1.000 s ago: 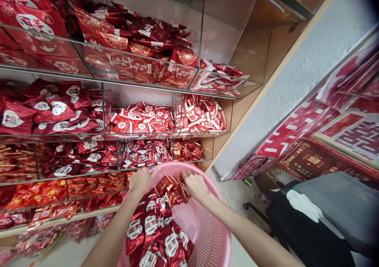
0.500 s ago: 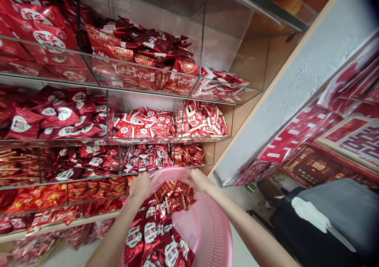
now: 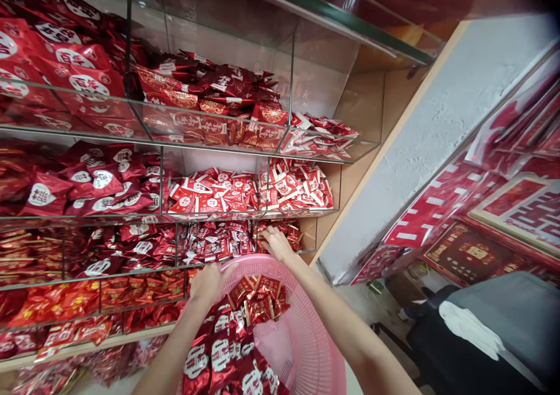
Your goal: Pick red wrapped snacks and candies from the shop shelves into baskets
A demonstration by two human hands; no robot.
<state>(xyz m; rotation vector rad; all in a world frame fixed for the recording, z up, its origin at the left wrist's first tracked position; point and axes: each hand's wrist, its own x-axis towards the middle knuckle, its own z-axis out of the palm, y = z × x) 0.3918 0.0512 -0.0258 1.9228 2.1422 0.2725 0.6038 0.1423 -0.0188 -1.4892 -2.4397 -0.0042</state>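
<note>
A pink plastic basket [image 3: 312, 325] is tilted toward me below the shelves. Inside it lie large dark-red packets with white labels [image 3: 221, 354] on the left and small shiny red-and-gold packets [image 3: 262, 301] at the top. My left hand [image 3: 206, 284] is closed on the basket's upper left rim. Past the far rim, my right hand [image 3: 279, 244] reaches into a shelf compartment of small red-and-gold packets [image 3: 294, 231]. Its fingers are stretched out over them, and I see nothing held; the fingertips are partly hard to make out.
Glass-fronted shelves [image 3: 227, 150] hold many red packets in divided compartments. A glass edge [image 3: 350, 18] juts overhead. At right stand a grey wall [image 3: 394, 161], red packaged goods [image 3: 441, 208] and a dark chair [image 3: 494, 325] with a white glove [image 3: 470, 328] on it.
My right hand has left the basket's rim and moved up and forward into the small-packet compartment. My left hand stays on the rim. The view has shifted slightly.
</note>
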